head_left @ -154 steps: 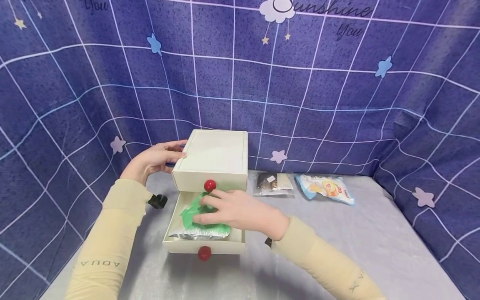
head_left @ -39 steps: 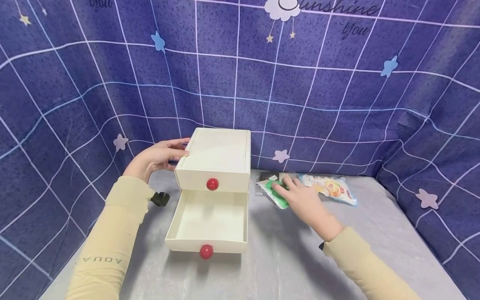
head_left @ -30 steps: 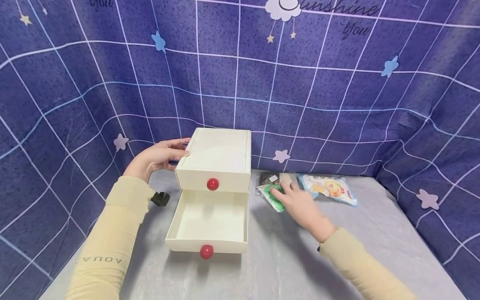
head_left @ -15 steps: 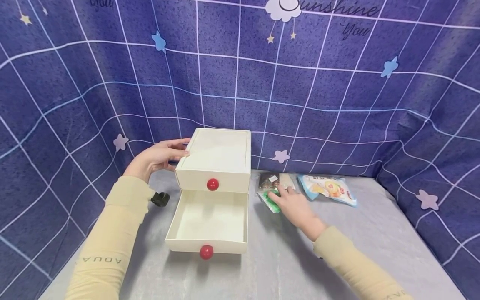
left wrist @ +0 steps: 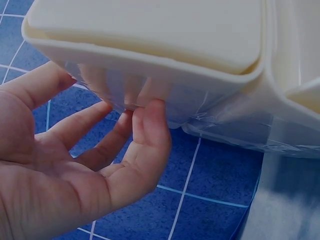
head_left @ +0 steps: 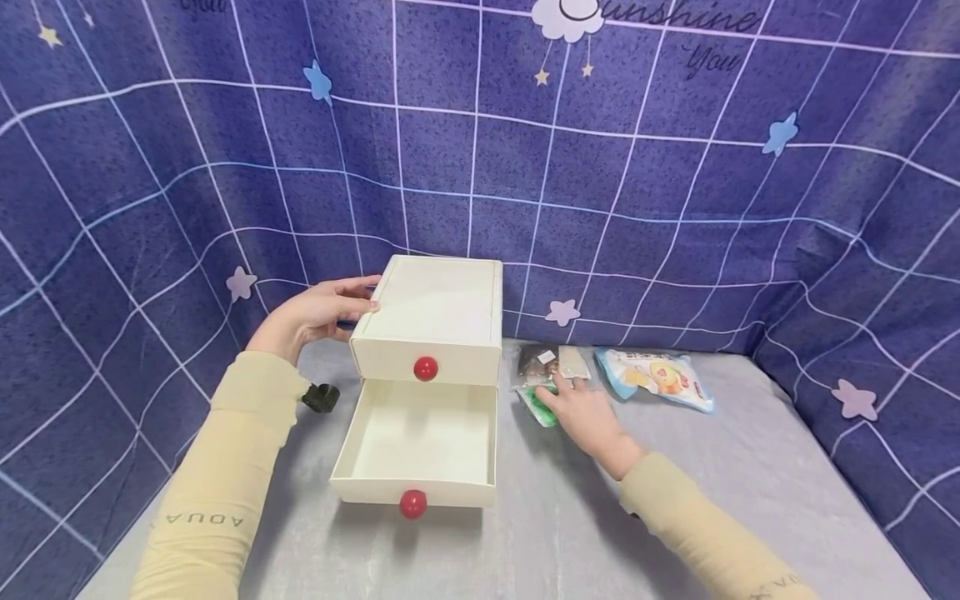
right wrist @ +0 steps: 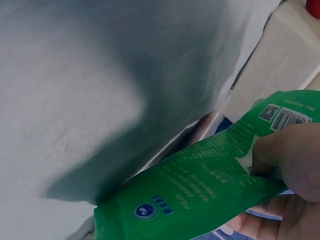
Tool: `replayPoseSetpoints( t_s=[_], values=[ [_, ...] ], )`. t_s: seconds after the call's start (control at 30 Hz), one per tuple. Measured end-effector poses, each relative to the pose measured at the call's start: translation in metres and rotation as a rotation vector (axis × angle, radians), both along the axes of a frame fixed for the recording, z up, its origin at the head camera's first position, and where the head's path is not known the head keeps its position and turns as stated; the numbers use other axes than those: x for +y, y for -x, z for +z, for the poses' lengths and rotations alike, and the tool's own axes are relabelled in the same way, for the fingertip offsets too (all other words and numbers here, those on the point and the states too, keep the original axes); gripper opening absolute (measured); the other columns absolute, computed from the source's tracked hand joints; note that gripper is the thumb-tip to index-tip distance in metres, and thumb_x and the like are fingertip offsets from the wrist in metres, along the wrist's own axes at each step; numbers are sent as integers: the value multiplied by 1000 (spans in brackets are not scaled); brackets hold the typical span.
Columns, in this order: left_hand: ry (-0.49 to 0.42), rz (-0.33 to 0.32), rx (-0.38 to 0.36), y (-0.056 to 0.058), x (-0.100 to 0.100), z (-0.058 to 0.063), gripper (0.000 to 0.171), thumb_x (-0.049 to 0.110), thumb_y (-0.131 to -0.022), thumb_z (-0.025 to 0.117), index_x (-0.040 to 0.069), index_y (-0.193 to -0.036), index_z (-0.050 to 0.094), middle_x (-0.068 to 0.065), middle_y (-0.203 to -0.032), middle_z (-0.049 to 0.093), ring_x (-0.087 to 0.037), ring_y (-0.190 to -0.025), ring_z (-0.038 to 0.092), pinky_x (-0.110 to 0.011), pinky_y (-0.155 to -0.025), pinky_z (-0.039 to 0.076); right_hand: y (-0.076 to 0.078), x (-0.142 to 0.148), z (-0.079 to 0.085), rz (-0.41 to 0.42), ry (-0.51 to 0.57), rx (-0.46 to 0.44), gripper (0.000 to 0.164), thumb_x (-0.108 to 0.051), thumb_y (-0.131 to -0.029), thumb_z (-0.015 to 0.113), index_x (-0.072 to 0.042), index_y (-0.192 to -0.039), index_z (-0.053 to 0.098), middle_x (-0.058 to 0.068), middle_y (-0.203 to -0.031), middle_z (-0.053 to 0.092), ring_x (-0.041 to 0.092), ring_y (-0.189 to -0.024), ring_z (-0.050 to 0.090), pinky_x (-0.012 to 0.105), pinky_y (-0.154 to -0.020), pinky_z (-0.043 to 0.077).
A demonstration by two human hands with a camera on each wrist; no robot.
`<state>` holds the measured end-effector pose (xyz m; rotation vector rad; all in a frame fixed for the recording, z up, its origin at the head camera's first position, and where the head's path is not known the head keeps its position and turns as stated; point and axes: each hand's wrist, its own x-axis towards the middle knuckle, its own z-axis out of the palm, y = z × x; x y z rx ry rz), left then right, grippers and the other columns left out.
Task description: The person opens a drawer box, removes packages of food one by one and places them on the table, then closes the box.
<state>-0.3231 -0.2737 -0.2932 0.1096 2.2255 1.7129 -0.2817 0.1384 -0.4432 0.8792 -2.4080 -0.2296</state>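
Observation:
A white two-drawer box (head_left: 442, 300) stands left of centre, its lower drawer (head_left: 420, 433) pulled out and bare inside. My left hand (head_left: 307, 317) rests against its left side, fingertips touching the wall, as the left wrist view also shows. My right hand (head_left: 588, 421) pinches a green snack packet (head_left: 542, 406) low at the table, right of the box. In the right wrist view the thumb lies on the printed face of the packet (right wrist: 185, 190), other fingers behind it. The hand covers part of the packet in the head view.
A clear packet with dark and pale contents (head_left: 551, 360) lies just behind the green one. Farther right is a blue and white snack bag (head_left: 656, 377). Red knobs (head_left: 425, 368) stick out from both drawer fronts. A patterned blue curtain (head_left: 600, 183) hangs behind the grey-covered table (head_left: 750, 467).
The green packet has left the lower drawer and moved right with my right hand. Lately that hand has lowered slightly toward me, uncovering more of the clear packet. My left hand stays on the box.

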Motion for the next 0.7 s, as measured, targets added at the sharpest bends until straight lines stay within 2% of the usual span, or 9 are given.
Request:
replayPoseSetpoints(
  t_s=[0.33,0.53,0.7],
  values=[
    [8,4,5,-2,1,1,71,20,-92,62,22,-152,22,-12,-144,26,-19,-109,50,-44,-82,52,3,-9,-4,-10,-31,-16,37,5,-79,60,-15,-108,49,14,-103,58,32,-69,58,35,-37,44],
    [8,7,9,-3,1,2,71,19,-93,62,21,-151,23,-12,-142,28,-19,-110,50,-44,-82,52,3,-14,-7,-3,-37,-9,39,6,-76,63,-15,-106,49,14,-94,62,29,-63,57,33,-36,42],
    [8,3,10,-3,1,2,71,19,-92,62,21,-151,23,-13,-142,28,-19,-110,50,-45,-83,52,3,-17,-9,-11,-39,-14,41,6,-75,63,-15,-106,48,16,-95,63,29,-63,57,34,-37,44]
  ],
)
